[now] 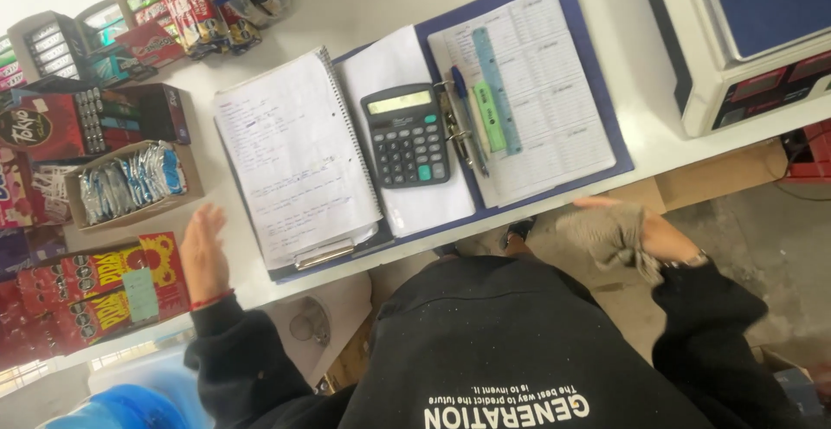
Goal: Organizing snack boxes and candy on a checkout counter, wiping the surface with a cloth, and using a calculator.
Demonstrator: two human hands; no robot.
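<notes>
A shop: snack boxes (130, 185), weighing scale (744, 39), calculator (407, 135).

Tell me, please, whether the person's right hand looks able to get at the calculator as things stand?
Probably yes. The right hand holds a grey cloth just off the table edge, and only flat binder pages and pens lie between it and the calculator; nothing tall blocks the way.

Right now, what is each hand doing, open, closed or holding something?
Left hand: open, flat, empty, on the white counter.
Right hand: closed on a crumpled grey cloth.
</notes>
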